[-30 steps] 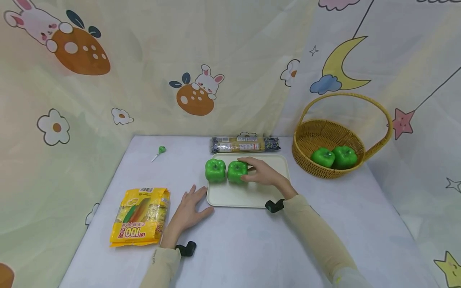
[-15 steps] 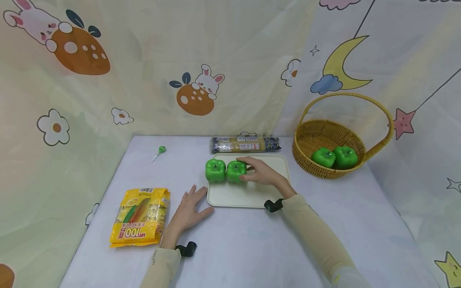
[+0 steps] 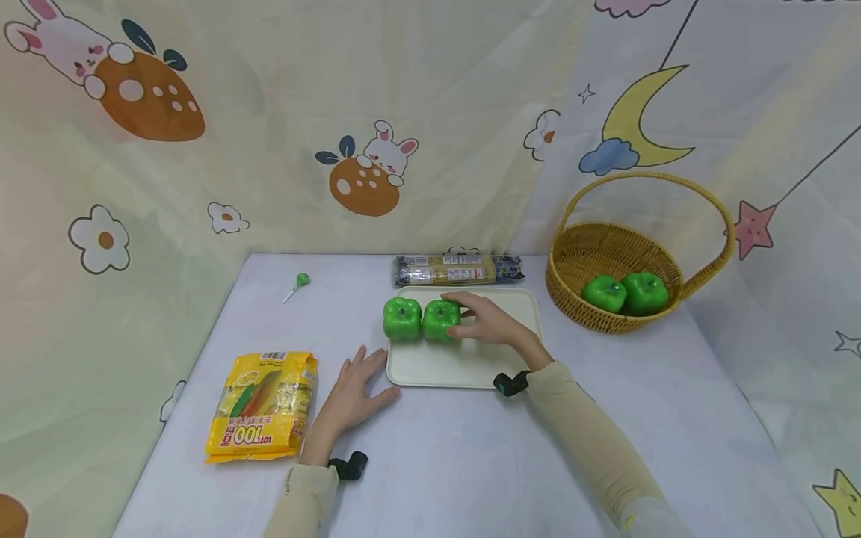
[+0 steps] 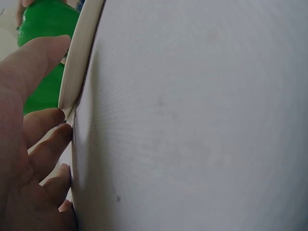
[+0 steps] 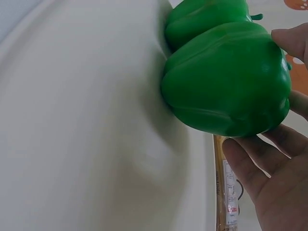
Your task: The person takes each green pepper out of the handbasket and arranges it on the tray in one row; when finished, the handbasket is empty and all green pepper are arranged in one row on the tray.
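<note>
On the left part of the cream tray (image 3: 464, 366) stand two green peppers side by side. My right hand (image 3: 489, 321) has its thumb and fingers curled about the right-hand pepper (image 3: 440, 321); in the right wrist view the same pepper (image 5: 226, 79) rests on the tray. The left-hand pepper (image 3: 402, 319) sits close against it at the tray's left edge. My left hand (image 3: 351, 396) lies with spread fingers, its fingertips at the tray's left rim; the left wrist view shows that hand (image 4: 33, 159) beside the rim (image 4: 79, 57).
Behind the tray lies a pack of noodles (image 3: 460, 270). A wicker basket (image 3: 585, 317) at the back right holds two green peppers (image 3: 643, 294). On the left are a yellow snack bag (image 3: 262, 403) and a green lollipop (image 3: 303, 279).
The right-hand pepper and my right hand have shifted slightly left, closing the small gap to the other pepper. My left hand has stayed still.
</note>
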Demonstrator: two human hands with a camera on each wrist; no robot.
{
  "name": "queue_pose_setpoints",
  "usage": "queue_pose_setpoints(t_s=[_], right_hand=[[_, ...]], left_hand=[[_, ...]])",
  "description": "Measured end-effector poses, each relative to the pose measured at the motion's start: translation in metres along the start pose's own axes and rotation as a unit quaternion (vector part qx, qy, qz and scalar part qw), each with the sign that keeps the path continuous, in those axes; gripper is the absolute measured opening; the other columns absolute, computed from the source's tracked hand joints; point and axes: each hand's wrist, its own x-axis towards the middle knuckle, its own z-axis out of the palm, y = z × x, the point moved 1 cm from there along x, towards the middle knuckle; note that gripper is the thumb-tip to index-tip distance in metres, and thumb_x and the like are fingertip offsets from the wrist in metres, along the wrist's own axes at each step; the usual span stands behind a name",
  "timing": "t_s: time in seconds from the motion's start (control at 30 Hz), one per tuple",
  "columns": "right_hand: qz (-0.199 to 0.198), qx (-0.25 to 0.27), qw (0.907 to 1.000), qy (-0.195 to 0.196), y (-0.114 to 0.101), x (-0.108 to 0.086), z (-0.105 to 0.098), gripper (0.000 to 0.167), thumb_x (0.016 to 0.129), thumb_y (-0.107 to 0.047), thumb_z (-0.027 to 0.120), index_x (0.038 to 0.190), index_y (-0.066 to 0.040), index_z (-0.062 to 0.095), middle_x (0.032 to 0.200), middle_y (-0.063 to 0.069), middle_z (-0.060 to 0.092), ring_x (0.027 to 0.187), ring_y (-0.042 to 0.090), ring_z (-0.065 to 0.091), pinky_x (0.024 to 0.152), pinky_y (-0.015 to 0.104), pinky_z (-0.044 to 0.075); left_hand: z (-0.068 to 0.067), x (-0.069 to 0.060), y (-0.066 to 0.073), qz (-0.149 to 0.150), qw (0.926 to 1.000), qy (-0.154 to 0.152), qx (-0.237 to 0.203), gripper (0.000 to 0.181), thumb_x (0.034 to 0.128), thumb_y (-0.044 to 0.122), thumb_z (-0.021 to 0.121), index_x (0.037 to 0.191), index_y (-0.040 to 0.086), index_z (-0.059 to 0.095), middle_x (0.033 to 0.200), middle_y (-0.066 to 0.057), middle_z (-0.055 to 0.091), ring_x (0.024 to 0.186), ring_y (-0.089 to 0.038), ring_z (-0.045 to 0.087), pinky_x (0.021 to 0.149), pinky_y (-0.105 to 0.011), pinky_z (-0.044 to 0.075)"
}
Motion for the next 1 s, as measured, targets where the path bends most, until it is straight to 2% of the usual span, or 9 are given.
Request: queue_pose_setpoints(t_s=[0.27, 0.5, 0.67, 1.0], right_hand=[[0.002, -0.006, 0.9999, 0.011, 0.003, -0.003, -0.001, 0.077, 0.090, -0.028, 0.075, 0.153, -0.006, 0.039, 0.158, 0.015, 0.043, 0.141, 0.036, 0.048, 0.114, 0.051, 0.048], [0.007, -0.001, 0.9995, 0.031, 0.007, -0.010, -0.004, 0.075, 0.090, -0.030, 0.074, 0.151, -0.003, 0.041, 0.157, 0.015, 0.045, 0.142, 0.037, 0.047, 0.114, 0.052, 0.048], [0.004, 0.008, 0.9987, 0.050, 0.010, -0.019, -0.010, 0.072, 0.092, -0.028, 0.074, 0.151, -0.002, 0.042, 0.156, 0.016, 0.046, 0.143, 0.036, 0.046, 0.115, 0.053, 0.047], [0.009, 0.015, 0.9965, 0.082, 0.020, -0.043, -0.029, 0.067, 0.094, -0.027, 0.071, 0.151, -0.009, 0.042, 0.155, 0.018, 0.046, 0.141, 0.038, 0.047, 0.113, 0.057, 0.047]], left_hand=[[0.000, 0.001, 0.000, 0.001, 1.0000, -0.001, -0.001, 0.079, 0.0886, 0.052, 0.071, 0.155, 0.021, 0.040, 0.162, -0.002, 0.040, 0.159, -0.031, 0.014, 0.132, -0.055, 0.006], [0.000, 0.001, -0.001, -0.001, 1.0000, -0.003, 0.000, 0.080, 0.0885, 0.053, 0.071, 0.155, 0.021, 0.040, 0.163, -0.002, 0.039, 0.159, -0.030, 0.014, 0.133, -0.054, 0.006], [0.001, 0.001, -0.002, -0.001, 1.0000, -0.003, -0.001, 0.080, 0.0885, 0.053, 0.070, 0.155, 0.021, 0.040, 0.163, -0.002, 0.039, 0.159, -0.030, 0.014, 0.132, -0.055, 0.006], [0.002, 0.002, -0.003, 0.003, 1.0000, -0.003, 0.002, 0.081, 0.0887, 0.051, 0.071, 0.155, 0.019, 0.039, 0.163, -0.004, 0.039, 0.159, -0.032, 0.014, 0.132, -0.055, 0.007]])
